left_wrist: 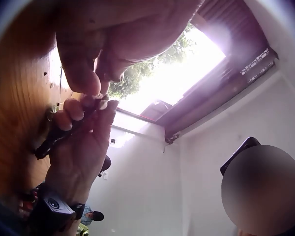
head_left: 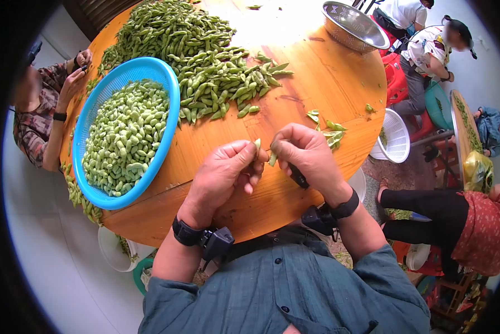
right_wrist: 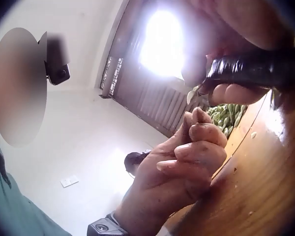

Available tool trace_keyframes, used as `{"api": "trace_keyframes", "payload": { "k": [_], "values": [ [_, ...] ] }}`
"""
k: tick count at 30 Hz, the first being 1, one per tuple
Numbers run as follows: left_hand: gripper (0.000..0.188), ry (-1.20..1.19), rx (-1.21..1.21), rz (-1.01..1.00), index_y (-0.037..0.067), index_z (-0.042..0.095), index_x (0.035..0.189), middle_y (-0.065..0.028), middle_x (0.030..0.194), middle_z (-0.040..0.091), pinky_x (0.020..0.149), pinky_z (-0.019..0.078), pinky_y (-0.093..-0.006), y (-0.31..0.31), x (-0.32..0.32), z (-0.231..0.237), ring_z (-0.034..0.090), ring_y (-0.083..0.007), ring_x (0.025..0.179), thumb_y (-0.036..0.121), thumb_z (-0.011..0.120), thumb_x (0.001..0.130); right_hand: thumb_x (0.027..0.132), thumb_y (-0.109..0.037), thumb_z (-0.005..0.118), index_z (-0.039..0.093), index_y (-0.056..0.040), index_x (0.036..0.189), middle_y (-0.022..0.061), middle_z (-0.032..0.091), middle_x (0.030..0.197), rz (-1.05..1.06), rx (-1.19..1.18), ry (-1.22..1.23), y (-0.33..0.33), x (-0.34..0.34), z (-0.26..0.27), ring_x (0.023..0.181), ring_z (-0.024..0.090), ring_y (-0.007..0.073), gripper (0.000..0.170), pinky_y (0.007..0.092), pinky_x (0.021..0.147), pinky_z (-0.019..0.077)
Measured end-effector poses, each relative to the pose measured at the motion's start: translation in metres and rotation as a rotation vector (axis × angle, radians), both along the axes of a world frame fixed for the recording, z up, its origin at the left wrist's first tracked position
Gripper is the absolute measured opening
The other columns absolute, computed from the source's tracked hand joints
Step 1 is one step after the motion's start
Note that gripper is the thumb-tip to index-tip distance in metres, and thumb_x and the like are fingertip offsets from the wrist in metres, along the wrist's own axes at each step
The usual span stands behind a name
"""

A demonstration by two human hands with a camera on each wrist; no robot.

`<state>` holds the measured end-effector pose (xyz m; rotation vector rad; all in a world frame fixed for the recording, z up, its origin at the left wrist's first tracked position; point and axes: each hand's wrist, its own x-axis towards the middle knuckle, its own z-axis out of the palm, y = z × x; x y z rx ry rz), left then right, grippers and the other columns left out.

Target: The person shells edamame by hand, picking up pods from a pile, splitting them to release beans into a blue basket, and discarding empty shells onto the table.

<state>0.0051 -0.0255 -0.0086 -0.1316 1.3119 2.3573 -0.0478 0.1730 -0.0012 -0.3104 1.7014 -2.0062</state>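
In the head view my left hand [head_left: 222, 171] pinches a small green soybean piece [head_left: 257, 143] between thumb and forefinger. Close beside it, my right hand [head_left: 312, 158] has a green pod piece [head_left: 272, 159] at its thumb and fingertips. Its fingers also curl round a black handle [head_left: 299, 177], seen larger in the right wrist view as a glossy black handle [right_wrist: 250, 69]; whatever blade or tip it has is hidden. Both hands are above the wooden table, fingertips nearly together. To their left stands a blue basket [head_left: 176, 106] of shelled green beans.
A big heap of soybean pods [head_left: 205, 72] covers the table's far side. Empty husks [head_left: 333, 134] lie right of my hands. A steel colander [head_left: 350, 39] stands at the far right edge. One person [head_left: 41, 106] sits at left; others are at right around a second table.
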Motion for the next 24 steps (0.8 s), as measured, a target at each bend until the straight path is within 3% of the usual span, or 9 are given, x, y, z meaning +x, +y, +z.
{"api": "trace_keyframes", "payload": {
  "k": [4,10,12,18,24],
  "values": [
    [0.031,0.047,-0.052,-0.027,0.001,0.062,0.099,-0.0029,0.082,0.061,0.048,0.0473,-0.0199,-0.001,0.002,-0.003,0.057,-0.0091,0.058,0.03,0.052,0.101,0.089,-0.015,0.069,0.067,-0.0013,0.102,-0.0016,0.064,0.074,0.081,0.129,0.03,-0.006,0.003,0.015,0.059,0.053,0.0011,0.019,0.0174,0.048,0.0428],
    [0.025,0.014,-0.089,-0.063,0.002,0.063,0.096,-0.001,0.077,0.06,0.046,0.0447,-0.0191,0.004,0.004,0.002,0.056,-0.0083,0.057,0.027,0.057,0.099,0.089,-0.013,0.068,0.069,-0.0021,0.096,-0.0029,0.062,0.069,0.089,0.193,0.082,-0.007,0.003,0.018,0.061,0.054,0.0009,0.013,0.0176,0.048,0.0429],
    [0.022,-0.094,-0.049,0.122,0.004,0.063,0.089,0.0031,0.068,0.055,0.044,0.0388,-0.0164,0.009,0.003,0.009,0.05,-0.0028,0.052,0.025,0.064,0.095,0.088,-0.011,0.069,0.069,-0.0024,0.093,-0.0021,0.063,0.07,0.094,0.25,0.108,-0.007,0.002,0.019,0.062,0.055,0.0018,0.01,0.0186,0.051,0.0442],
    [0.02,0.015,-0.235,0.192,0.003,0.065,0.09,0.0043,0.063,0.054,0.041,0.0318,-0.0167,0.007,0.005,0.005,0.045,-0.0017,0.047,0.023,0.064,0.095,0.085,-0.009,0.07,0.068,0.0002,0.091,0.0006,0.065,0.071,0.028,0.335,0.294,-0.013,0.003,0.017,0.064,0.057,0.004,0.011,0.022,0.058,0.0482],
    [0.025,0.098,-0.327,0.199,0.002,0.068,0.09,0.0014,0.068,0.059,0.044,0.0374,-0.0167,0.01,0.005,0.001,0.049,-0.0031,0.05,0.025,0.061,0.097,0.084,-0.008,0.07,0.068,0.0,0.09,0.0063,0.07,0.077,0.014,0.371,0.325,-0.018,0.005,0.022,0.067,0.063,0.0072,0.01,0.0242,0.061,0.0507]
  ]
}}
